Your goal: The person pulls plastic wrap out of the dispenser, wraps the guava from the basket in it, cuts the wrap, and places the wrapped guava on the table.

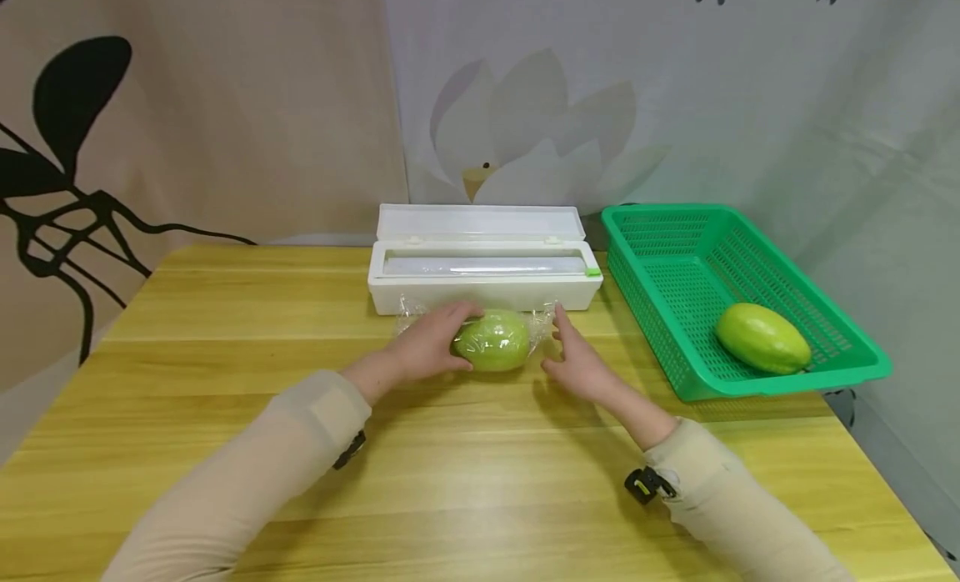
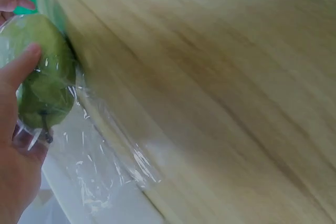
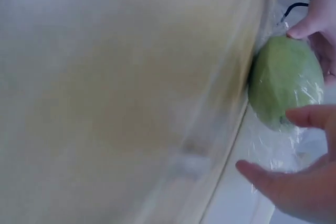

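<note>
A green papaya [image 1: 492, 340], loosely wrapped in clear cling film [image 1: 541, 322], sits on the table in front of a white film box. My left hand [image 1: 431, 342] grips its left end; in the left wrist view the thumb lies over the wrapped papaya [image 2: 52, 72] beside its stem, with loose film [image 2: 105, 166] trailing past it. My right hand [image 1: 581, 361] is just right of the papaya, thumb and fingers apart at the film's right end. The right wrist view shows these spread fingers [image 3: 310, 116] near the papaya's end [image 3: 286, 82].
The white cling film box [image 1: 483, 292] stands behind the hands with its lid [image 1: 480, 223] raised and a film roll [image 1: 483, 266] inside. To the right, a green plastic basket [image 1: 645, 315] holds another papaya [image 1: 762, 338]. A printed curtain [image 1: 300, 107] hangs behind the wooden table [image 1: 465, 482].
</note>
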`<state>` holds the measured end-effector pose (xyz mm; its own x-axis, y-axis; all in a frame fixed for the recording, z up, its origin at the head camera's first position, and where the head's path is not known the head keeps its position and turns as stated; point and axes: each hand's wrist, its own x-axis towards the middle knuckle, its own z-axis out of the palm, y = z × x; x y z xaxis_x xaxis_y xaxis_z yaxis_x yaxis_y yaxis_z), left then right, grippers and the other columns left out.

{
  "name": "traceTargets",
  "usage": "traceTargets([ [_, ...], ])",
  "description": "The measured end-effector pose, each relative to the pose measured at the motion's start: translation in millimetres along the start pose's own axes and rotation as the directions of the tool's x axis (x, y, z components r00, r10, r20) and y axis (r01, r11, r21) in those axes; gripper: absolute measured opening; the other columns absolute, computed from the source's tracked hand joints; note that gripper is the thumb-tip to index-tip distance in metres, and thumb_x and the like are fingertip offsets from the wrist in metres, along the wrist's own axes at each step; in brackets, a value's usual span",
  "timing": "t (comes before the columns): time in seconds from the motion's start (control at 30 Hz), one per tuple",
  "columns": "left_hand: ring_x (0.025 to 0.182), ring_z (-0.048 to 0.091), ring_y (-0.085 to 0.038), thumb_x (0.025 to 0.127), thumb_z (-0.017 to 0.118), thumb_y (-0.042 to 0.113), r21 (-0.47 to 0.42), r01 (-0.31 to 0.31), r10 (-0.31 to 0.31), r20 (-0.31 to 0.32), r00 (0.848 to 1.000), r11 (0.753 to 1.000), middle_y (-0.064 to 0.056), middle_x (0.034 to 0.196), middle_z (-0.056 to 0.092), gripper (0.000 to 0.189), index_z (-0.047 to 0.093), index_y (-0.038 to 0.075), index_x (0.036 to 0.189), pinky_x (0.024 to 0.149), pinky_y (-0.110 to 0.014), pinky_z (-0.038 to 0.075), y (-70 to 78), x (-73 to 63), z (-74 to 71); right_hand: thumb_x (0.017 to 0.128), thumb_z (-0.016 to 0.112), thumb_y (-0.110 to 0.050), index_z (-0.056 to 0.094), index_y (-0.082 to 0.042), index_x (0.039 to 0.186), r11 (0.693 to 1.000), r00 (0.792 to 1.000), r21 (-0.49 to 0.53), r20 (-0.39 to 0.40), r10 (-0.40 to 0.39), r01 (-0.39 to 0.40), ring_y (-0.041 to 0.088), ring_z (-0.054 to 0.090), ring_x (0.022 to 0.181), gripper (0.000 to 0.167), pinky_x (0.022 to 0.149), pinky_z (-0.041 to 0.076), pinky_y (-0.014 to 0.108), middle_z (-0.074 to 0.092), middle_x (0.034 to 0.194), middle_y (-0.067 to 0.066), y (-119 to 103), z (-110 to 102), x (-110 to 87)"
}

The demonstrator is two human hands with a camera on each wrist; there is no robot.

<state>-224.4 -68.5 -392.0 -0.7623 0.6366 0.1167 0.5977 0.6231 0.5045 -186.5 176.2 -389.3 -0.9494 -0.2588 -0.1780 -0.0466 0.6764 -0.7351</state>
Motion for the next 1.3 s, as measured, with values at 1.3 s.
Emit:
traceTargets([
  [1.3, 0.13, 0.044, -0.024, 0.072, 0.081, 0.023, -0.125, 0.015, 0.007, 0.174, 0.985, 0.992, -0.008, 0.141, 0.046, 0.082, 0.038, 0.009, 0.14, 0.11, -0.04, 0.034, 5.6, -1.0, -9.4, 0.065, 0.084, -0.024, 0.041, 0.001, 0.132, 0.96, 0.97, -0.157, 0.11, -0.215, 0.231, 0.028, 0.057, 0.109, 0.083, 0.096, 0.047, 0.044, 0.056, 0.122, 0.015, -19, 5, 16.8],
])
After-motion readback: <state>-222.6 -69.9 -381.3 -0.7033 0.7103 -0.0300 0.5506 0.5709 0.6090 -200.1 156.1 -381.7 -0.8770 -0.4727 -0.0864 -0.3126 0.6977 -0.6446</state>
